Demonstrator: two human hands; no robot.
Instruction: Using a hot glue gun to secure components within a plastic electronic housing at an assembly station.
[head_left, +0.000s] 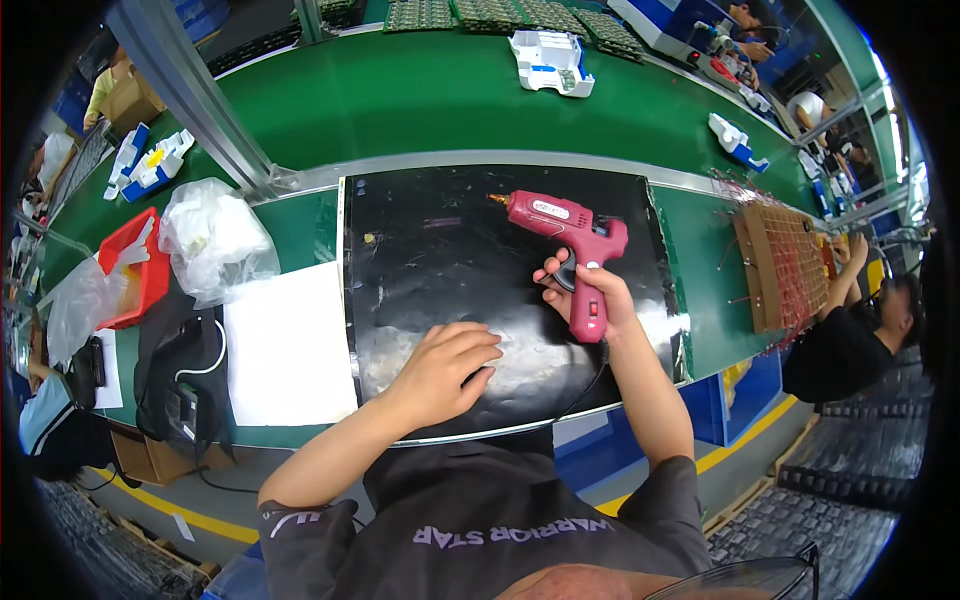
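A pink-red hot glue gun (580, 245) is gripped by its handle in my right hand (612, 292). Its brass nozzle points to the left, above a black work mat (430, 290). Some of my fingers curl around the trigger side, and a dark cord runs down from the handle's base. My left hand (445, 370) rests palm down on the near part of the mat, fingers stretched out and nothing held. A small yellowish blob (369, 238) sticks to the mat's left side.
Left of the mat lie white paper (285, 345), a clear plastic bag (215, 240) and a red bin (140, 275). White-and-blue housings (552, 65) sit on the green conveyor (400, 110) beyond. A cardboard box with red wires (785, 265) stands at right, near a co-worker in black (845, 345).
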